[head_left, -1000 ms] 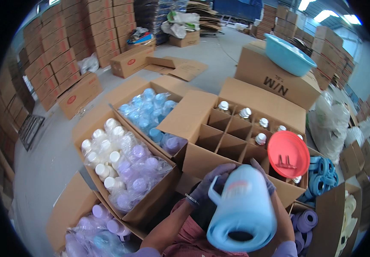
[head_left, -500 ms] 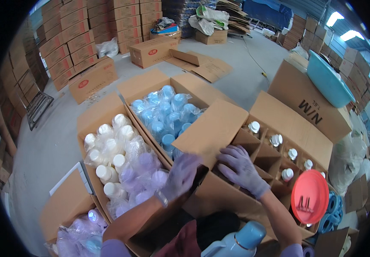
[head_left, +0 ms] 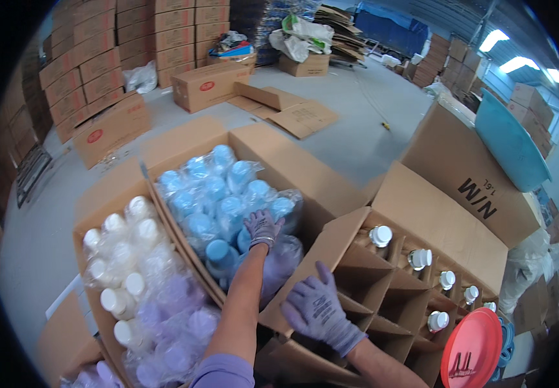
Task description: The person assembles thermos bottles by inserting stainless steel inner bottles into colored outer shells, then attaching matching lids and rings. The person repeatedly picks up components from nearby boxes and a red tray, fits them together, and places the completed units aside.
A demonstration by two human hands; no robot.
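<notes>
My left hand, in a pale purple glove, reaches into a carton of blue-capped bottles wrapped in clear plastic. Its fingers are spread on the wrapping among the caps; I see no grip around a bottle. In a matching glove, my right hand is on a raised carton flap between this carton and the divided one, with some fingers bent over it. Cardboard dividers form cells in the right carton, where several white-capped bottles stand. Purple wrapped bottles lie beneath my left forearm.
A carton of white and purple wrapped bottles stands at left. A red plastic dish with small metal pieces sits over the divided carton's near right corner. Behind it, a large carton stands beside a turquoise basin. Stacked boxes line the back.
My left hand has moved forward into the blue-bottle carton. The flap that leaned over that carton now stands up further right, my right hand on it. The whole view has shifted.
</notes>
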